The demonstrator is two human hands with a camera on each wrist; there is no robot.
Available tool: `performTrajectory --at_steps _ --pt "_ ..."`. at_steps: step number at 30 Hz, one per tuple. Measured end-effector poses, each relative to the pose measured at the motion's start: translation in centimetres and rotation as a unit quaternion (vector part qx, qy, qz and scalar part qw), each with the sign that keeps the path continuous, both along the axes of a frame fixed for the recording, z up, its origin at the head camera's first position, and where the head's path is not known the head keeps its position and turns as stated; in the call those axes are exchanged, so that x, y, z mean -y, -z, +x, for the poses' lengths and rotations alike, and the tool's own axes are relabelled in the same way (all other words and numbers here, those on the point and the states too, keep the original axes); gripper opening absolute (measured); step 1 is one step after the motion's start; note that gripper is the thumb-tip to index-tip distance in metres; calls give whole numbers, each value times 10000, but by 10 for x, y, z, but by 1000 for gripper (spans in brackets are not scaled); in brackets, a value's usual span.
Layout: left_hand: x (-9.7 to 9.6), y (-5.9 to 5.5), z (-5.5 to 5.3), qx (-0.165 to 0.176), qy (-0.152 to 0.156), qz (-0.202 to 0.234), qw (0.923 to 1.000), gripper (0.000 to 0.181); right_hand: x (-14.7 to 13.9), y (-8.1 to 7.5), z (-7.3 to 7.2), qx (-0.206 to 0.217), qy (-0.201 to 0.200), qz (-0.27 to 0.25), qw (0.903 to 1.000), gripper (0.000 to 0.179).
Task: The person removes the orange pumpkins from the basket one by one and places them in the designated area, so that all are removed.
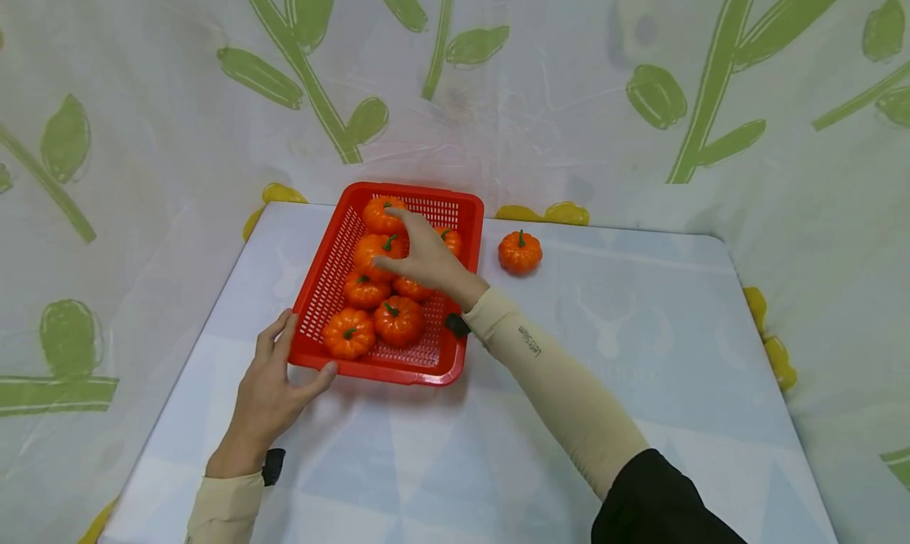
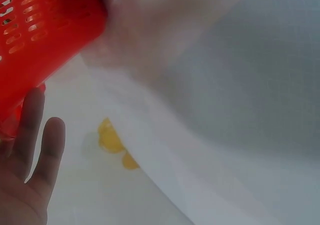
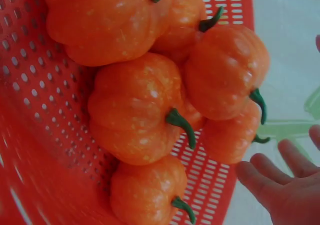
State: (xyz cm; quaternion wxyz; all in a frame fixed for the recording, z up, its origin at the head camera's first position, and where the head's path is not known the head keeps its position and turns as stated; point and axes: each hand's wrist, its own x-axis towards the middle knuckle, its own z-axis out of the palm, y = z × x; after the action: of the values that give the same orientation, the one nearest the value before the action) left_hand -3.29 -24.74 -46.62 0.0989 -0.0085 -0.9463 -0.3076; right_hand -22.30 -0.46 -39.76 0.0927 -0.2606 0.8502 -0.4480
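Observation:
My left hand (image 1: 266,394) rests against the near left corner of a red plastic basket (image 1: 307,323), thumb by the near side and fairly straight fingers along the left side. Several orange toy pumpkins (image 1: 348,333) with green stems lie in the basket. Above them is my right hand (image 1: 426,256), its thumb and fingers spread apart with nothing seen between them. It partly hides a pumpkin (image 1: 449,240) at the basket's right. In the right wrist view, pumpkins (image 3: 140,105) fill much of the picture, with extended fingers at the lower right.
Another small pumpkin (image 1: 520,252) sits on the table (image 1: 640,354), right of the basket. Pale cloth walls with green plant prints (image 1: 306,62) rise behind and beside the table. Yellow shapes (image 1: 780,362) show along its edges.

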Motion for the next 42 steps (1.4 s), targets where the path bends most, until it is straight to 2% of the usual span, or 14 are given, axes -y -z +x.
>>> performTrajectory --at_steps 11,16,21,28,42 --pt "-1 3 0 -185 21 97 9998 101 11 9 -2 478 107 755 9959 88" --pt "-2 3 1 -167 28 175 9997 102 15 15 -2 425 164 873 9951 85" --pt "0 1 2 36 -1 212 9998 101 22 26 -5 388 171 1054 9935 83" --pt "3 -4 2 339 13 50 9994 103 26 33 -4 380 225 1000 9940 81" --pt "8 -5 1 292 175 -34 9994 102 26 23 -4 427 449 839 9945 96"
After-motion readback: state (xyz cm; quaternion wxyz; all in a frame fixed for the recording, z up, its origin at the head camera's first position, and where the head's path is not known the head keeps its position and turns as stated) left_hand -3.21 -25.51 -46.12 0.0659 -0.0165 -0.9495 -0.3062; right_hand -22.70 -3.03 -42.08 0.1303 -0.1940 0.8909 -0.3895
